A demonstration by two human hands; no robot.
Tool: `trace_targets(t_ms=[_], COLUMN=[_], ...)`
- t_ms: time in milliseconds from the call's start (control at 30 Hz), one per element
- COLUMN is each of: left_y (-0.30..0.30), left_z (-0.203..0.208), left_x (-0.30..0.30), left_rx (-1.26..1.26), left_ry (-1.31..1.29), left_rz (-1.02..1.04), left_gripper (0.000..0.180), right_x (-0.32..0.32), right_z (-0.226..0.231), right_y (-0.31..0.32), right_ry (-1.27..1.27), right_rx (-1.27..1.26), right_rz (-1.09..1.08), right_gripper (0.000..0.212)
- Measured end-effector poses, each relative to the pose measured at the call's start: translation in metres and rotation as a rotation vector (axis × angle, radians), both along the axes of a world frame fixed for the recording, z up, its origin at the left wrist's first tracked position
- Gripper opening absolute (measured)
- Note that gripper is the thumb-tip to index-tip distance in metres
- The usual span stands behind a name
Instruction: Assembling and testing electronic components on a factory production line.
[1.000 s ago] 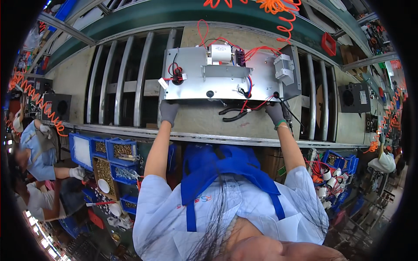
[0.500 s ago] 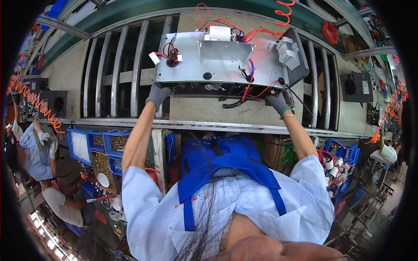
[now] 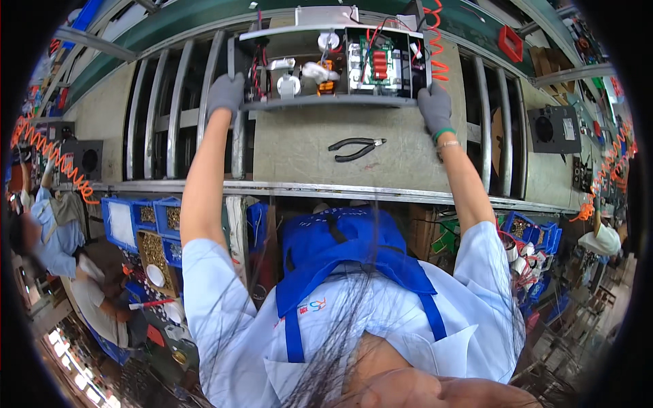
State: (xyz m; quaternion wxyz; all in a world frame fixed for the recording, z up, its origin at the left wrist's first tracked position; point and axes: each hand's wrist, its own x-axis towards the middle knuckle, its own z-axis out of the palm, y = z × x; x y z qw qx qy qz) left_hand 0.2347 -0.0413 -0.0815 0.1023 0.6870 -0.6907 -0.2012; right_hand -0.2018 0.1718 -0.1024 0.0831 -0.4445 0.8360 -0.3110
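A grey metal equipment chassis [image 3: 326, 102] is tipped up at the far side of the work surface, its open side facing me. Inside it sit a green circuit board [image 3: 379, 64] with red parts, an orange-wound coil [image 3: 327, 83] and several wires. My left hand [image 3: 226, 94], in a grey glove, grips the chassis at its left end. At the right end, my gloved right hand [image 3: 435, 109] is closed on the edge; its fingertips are partly hidden. Black-handled cutting pliers [image 3: 357, 148] lie on the board between my arms, touched by neither hand.
Metal rollers [image 3: 175, 109] flank the board [image 3: 292, 156]. Blue bins of small hardware [image 3: 166, 216] stand at the lower left. Orange coiled hoses [image 3: 435, 41] hang nearby. Another chassis [image 3: 554, 129] rests at the right. A co-worker [image 3: 51, 231] is at the left.
The chassis has been tipped and pushed away from me, so its inside now shows instead of the flat metal panel. Both hands moved farther out with it, uncovering the pliers.
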Motion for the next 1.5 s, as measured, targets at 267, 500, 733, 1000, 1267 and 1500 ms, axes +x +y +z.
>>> trace_targets(t_ms=[267,500,733,1000,1267,1500], left_y=[0.053,0.264,0.264,0.277,0.296,0.189], left_z=[0.061,-0.073,-0.121,0.029,-0.076,-0.022], left_x=[-0.018,-0.134,-0.148,0.117,0.475,0.284], left_rx=[-0.129,-0.381,0.128,-0.6,-0.18,-0.465], left_ry=[-0.208,0.203,0.018,0.285,-0.4,-0.405], left_rz=[-0.188,-0.587,-0.676,0.109,1.013,0.374], left_gripper=[0.027,0.039,0.04,0.031,0.038,0.057], right_x=[0.007,0.015,0.0,0.024,0.018,0.029], right_z=[0.017,0.01,-0.001,0.015,0.0,0.016], right_y=[0.018,0.023,0.014,0.023,0.009,0.011], right_ry=[-0.034,0.061,0.064,-0.079,-0.01,-0.027], right_rx=[0.051,0.114,0.18,0.15,0.259,0.253], right_rz=[0.215,0.142,0.186,0.122,-0.006,-0.068], right_gripper=[0.045,0.029,0.035,0.033,0.038,0.04])
